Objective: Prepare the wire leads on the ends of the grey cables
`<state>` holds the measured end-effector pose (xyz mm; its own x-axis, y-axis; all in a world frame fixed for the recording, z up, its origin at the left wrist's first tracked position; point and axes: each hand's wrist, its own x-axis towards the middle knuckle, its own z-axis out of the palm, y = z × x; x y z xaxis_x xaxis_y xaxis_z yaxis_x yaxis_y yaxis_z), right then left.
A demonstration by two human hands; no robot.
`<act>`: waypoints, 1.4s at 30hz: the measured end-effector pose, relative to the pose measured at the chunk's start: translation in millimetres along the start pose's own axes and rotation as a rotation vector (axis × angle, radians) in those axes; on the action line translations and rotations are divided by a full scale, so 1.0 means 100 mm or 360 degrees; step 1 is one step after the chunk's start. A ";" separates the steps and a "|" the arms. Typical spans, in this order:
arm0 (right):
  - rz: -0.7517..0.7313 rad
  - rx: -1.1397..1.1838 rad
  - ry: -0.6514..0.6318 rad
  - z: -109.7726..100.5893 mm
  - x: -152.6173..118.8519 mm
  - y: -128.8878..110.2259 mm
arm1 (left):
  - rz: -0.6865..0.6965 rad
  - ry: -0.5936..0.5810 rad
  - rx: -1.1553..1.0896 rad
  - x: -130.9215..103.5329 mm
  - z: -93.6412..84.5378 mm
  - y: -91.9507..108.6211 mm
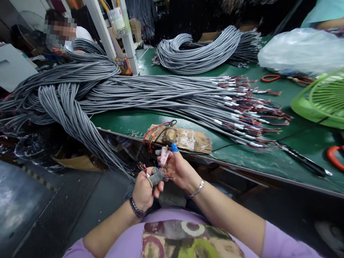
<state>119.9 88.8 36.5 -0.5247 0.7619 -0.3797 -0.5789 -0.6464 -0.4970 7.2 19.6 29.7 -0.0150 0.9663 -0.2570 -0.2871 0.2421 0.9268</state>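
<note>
Running crosswise, orange wires [169, 172], pointing right

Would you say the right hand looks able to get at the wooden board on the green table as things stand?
Probably yes: the right hand is close to the wooden board, and nothing visible blocks the way, though it seems occupied with wires.

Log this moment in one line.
Left hand: holding coloured wires | Right hand: at same wires, exact grip unclear | Green table: grey cables lying across, wooden board at near edge
</note>
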 end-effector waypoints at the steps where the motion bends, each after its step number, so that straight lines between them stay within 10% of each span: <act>1: 0.0015 -0.0002 -0.0015 -0.02 -0.01 -0.01 | 0.0001 -0.0008 0.0017 -0.02 0.00 -0.01; 42: -0.0070 -0.0144 -0.0054 -0.07 -0.05 -0.05 | 0.0176 0.0147 -0.0019 -0.16 0.09 -0.06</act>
<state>129.4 88.6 35.4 -0.5218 0.7866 -0.3302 -0.5438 -0.6049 -0.5817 18.0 3.6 31.2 -0.1351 0.9747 -0.1778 -0.2899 0.1328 0.9478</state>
